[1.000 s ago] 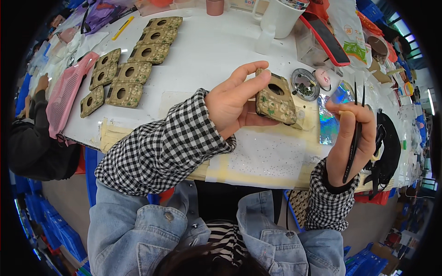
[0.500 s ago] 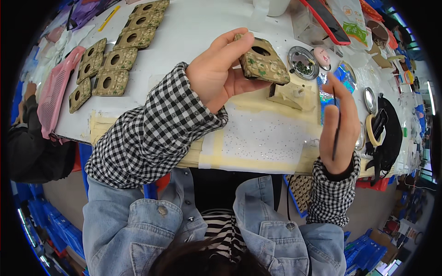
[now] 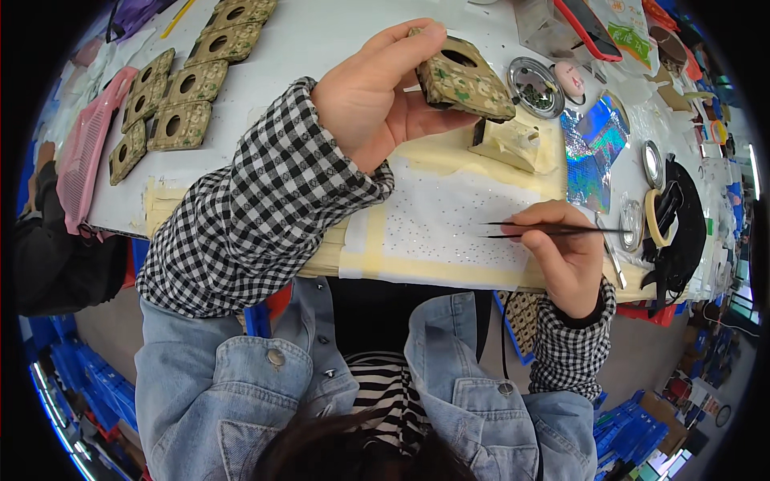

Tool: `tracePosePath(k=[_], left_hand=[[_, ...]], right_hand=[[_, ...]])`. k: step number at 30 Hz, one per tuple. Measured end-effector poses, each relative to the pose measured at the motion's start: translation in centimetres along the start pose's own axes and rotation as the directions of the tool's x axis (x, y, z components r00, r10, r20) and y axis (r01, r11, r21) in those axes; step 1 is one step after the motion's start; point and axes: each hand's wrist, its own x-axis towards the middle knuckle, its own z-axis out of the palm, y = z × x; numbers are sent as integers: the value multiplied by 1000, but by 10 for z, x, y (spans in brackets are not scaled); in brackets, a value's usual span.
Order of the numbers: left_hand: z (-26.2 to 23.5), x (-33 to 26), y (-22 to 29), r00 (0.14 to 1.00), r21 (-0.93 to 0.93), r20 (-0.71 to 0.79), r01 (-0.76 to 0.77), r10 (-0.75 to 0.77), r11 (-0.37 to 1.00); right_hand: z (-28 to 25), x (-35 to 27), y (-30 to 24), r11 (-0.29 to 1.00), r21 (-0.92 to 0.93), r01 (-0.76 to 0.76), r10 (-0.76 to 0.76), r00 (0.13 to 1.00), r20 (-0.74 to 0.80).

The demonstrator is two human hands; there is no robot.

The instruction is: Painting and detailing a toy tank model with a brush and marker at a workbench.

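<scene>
Floral box (image 3: 464, 80) sits gripped in your left hand (image 3: 377, 100); tweezers (image 3: 553, 232) pinched in your right hand (image 3: 565, 256) could scratch its fabric if you slip

Left hand (image 3: 377, 100): raised over the white table (image 3: 321, 40), gripping a floral-patterned box piece (image 3: 465, 80) with a round hole. Right hand (image 3: 565, 256): pinching black tweezers (image 3: 553, 231), tips pointing left over a dotted white sheet (image 3: 449, 216). Nearby: seven matching floral pieces (image 3: 180, 88) in rows, a pink tray (image 3: 84, 148), holographic foil (image 3: 593, 148), a round metal tin (image 3: 535, 86).
</scene>
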Motion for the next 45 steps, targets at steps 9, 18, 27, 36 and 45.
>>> tracePosePath(k=[9,18,27,36,45], left_hand=[[4,0,3,997,-42,17,71,-70,997],[12,-4,15,976,-66,24,216,-215,974],[7,-3,14,976,-42,56,211,-208,977],[8,-4,14,982,-8,65,177,-176,984],[8,-5,15,981,-28,78,182,-179,983]], right_hand=[[10,10,12,997,-68,43,-44,999,-17],[14,11,12,997,-68,30,-31,999,-14],[14,11,14,997,-65,42,-42,999,5],[13,11,14,998,-53,36,-37,999,-5],[13,11,13,998,-55,29,-29,999,-13]])
